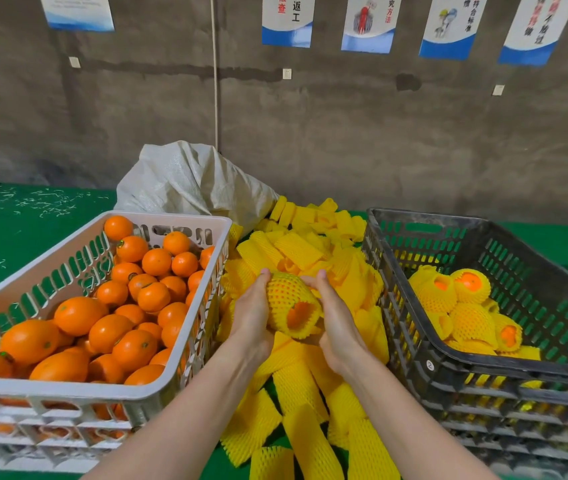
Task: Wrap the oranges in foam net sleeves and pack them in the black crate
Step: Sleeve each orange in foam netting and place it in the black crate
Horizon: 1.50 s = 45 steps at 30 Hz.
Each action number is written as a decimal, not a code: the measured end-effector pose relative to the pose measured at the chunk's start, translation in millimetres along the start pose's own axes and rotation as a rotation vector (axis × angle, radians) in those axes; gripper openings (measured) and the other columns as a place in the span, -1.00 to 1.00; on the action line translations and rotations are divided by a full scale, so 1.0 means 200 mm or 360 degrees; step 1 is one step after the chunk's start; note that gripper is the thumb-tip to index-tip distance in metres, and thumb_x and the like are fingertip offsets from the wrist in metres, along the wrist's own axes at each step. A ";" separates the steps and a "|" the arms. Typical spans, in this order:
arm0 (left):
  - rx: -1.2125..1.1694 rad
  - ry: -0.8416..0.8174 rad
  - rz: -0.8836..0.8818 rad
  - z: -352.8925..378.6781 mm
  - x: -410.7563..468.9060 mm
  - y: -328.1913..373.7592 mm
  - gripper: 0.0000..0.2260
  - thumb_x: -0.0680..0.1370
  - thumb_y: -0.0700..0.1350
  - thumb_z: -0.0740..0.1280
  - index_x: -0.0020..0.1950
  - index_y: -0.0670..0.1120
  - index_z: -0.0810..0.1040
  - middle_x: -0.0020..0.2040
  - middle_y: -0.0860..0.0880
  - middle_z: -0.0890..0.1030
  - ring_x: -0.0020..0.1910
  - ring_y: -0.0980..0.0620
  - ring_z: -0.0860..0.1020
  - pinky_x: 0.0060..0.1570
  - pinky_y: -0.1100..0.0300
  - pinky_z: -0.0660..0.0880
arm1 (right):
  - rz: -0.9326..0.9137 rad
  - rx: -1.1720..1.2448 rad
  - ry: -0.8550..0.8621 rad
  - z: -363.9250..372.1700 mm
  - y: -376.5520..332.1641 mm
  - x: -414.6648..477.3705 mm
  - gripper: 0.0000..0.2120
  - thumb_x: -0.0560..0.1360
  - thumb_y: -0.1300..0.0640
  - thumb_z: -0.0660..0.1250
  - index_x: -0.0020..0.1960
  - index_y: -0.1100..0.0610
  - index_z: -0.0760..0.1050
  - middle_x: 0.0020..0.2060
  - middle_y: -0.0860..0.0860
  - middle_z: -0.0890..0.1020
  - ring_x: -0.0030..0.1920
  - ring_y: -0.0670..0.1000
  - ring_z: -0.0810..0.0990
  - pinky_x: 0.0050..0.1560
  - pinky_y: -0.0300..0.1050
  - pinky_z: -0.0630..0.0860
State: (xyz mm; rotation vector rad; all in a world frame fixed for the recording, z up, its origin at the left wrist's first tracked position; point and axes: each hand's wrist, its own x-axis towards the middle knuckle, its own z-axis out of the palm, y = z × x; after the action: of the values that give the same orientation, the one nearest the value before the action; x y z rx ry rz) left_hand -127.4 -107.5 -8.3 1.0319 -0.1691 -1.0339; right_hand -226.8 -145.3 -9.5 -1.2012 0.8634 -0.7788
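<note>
Head view — sleeved orange [291,306] between left hand [253,318] and right hand [338,329] — both curled round it, over sleeve pile [298,386]

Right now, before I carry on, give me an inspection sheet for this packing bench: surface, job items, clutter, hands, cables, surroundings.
Surface: green table, with both crates standing on it.
Job's things: white crate holds bare oranges; foam sleeves are heaped between the crates; black crate holds several wrapped oranges.
Clutter: white scraps on the table at far left; white sack behind the sleeves.
Hands: left hand and right hand together hold one sleeved orange above the heap, with fruit showing at the sleeve's open end.
Cables: one thin cord hangs down the wall.
Surroundings: grey wall with posters.
</note>
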 end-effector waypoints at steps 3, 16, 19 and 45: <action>-0.0070 -0.0011 0.0015 -0.01 0.00 -0.01 -0.86 0.56 -0.02 0.32 -0.06 -0.08 0.55 -0.20 -0.04 0.67 -0.19 0.03 0.62 -0.31 0.14 0.49 | 0.0041 0.0057 -0.0126 0.03 0.00 -0.02 -0.61 0.52 -0.23 0.13 0.27 -0.09 0.36 0.34 0.02 0.43 0.33 0.09 0.41 0.34 0.21 0.34; 0.0419 -0.0310 0.0361 -0.03 -0.03 0.04 -0.82 0.45 -0.10 0.44 -0.28 -0.19 0.65 -0.28 -0.16 0.68 -0.30 -0.04 0.67 -0.37 0.20 0.57 | -0.0099 -0.0101 -0.0347 -0.03 -0.04 -0.03 -0.27 0.09 -0.05 0.50 0.22 0.03 0.38 0.15 0.12 0.59 0.14 0.09 0.57 0.12 0.04 0.51; 0.0629 -0.0416 0.0420 -0.01 -0.05 0.06 -0.84 0.45 -0.08 0.43 -0.24 -0.16 0.65 -0.28 -0.07 0.68 -0.30 0.06 0.64 -0.33 0.24 0.54 | -0.0101 -0.0164 -0.0380 -0.06 -0.04 -0.04 -0.34 0.25 0.12 0.52 0.29 0.04 0.36 0.22 0.11 0.54 0.20 0.09 0.53 0.22 0.07 0.48; 0.1986 -0.0668 0.1341 0.87 -0.04 -0.55 -0.83 0.59 -0.25 0.22 0.13 -0.21 0.54 0.07 -0.18 0.61 0.06 -0.15 0.56 -0.07 0.13 0.41 | -0.0459 -0.1005 0.0656 -1.15 -0.34 0.08 -0.65 0.24 0.03 0.54 -0.04 0.09 0.55 -0.08 0.04 0.62 -0.02 0.05 0.59 -0.01 -0.04 0.53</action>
State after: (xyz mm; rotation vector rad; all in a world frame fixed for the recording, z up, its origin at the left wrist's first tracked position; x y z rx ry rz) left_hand -298.0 -222.1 4.5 1.5817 -1.5968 -0.2471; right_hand -425.2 -276.3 23.0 -1.7828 1.3567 -1.0504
